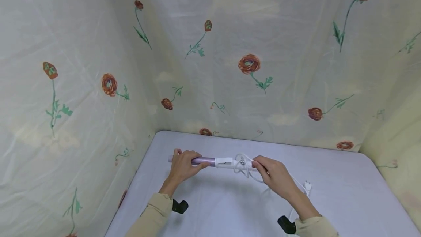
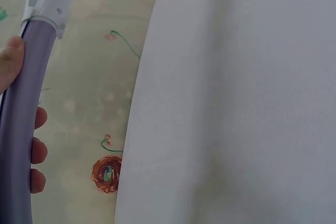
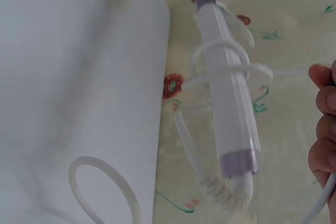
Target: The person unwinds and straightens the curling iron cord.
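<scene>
A curling iron (image 1: 223, 162) with a purple barrel and white handle is held level above the table. My left hand (image 1: 185, 165) grips it round the barrel, thumb on one side and fingertips (image 2: 39, 150) on the other. White cord (image 3: 228, 72) loops loosely round the handle. In the right wrist view, my right hand (image 3: 326, 116) is beside the handle, apart from it, its curled fingers holding the cord. A coiled strain relief (image 3: 223, 192) bends back from the handle's purple end. The plug (image 1: 307, 187) hangs to the right of my right hand.
The white table (image 1: 227, 207) spreads below both hands. Floral cloth (image 1: 197, 83) walls it at the back and sides. A loop of the cord hangs over the table in the right wrist view. Black wrist mounts (image 1: 180, 206) sit at both cuffs.
</scene>
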`<state>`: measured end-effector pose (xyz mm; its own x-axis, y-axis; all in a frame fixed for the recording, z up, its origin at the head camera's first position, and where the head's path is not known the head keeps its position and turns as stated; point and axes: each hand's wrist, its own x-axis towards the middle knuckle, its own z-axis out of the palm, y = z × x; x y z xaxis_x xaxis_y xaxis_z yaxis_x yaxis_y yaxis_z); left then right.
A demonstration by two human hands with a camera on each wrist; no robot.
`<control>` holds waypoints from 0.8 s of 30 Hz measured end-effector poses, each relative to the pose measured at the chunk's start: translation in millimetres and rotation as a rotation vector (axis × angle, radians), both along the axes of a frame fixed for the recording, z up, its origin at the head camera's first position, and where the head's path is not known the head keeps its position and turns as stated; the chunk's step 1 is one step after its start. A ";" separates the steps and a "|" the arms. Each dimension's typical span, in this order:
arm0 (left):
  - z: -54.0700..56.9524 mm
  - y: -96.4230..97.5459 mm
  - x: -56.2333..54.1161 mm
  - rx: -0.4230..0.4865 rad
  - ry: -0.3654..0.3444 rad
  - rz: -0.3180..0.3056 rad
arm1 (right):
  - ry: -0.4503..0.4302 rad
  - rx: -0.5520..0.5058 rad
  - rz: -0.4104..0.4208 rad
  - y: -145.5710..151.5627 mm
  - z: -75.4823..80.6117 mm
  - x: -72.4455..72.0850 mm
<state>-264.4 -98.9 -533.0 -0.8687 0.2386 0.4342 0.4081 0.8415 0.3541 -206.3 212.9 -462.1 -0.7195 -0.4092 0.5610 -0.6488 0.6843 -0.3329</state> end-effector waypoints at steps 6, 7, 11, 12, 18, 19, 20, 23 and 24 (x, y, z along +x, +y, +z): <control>-2.3 -2.0 2.4 -0.011 -0.025 -0.026 | -0.019 0.013 -0.022 15.0 -3.7 -15.2; -2.6 -2.5 2.9 -0.019 -0.028 -0.033 | -0.026 0.018 -0.030 17.5 -5.8 -17.3; -4.3 -4.9 3.8 -0.038 -0.016 -0.069 | -0.074 0.027 -0.054 26.0 -14.7 -25.5; -4.5 -5.5 3.8 -0.032 -0.012 -0.084 | -0.085 0.028 -0.060 27.8 -17.3 -27.6; -3.9 -7.9 0.9 0.011 -0.023 -0.149 | -0.215 0.024 -0.079 36.0 -34.2 -36.2; -3.1 -8.0 0.4 0.024 -0.028 -0.150 | -0.249 0.024 -0.082 36.6 -36.9 -36.0; -2.0 -8.1 0.1 0.038 -0.032 -0.149 | -0.277 0.034 -0.088 36.9 -39.7 -35.5; 2.0 -8.4 -1.3 0.083 -0.033 -0.132 | -0.362 0.047 -0.101 36.3 -48.4 -31.3; 3.4 -8.6 -2.0 0.091 -0.031 -0.121 | -0.376 0.059 -0.105 35.2 -51.7 -29.6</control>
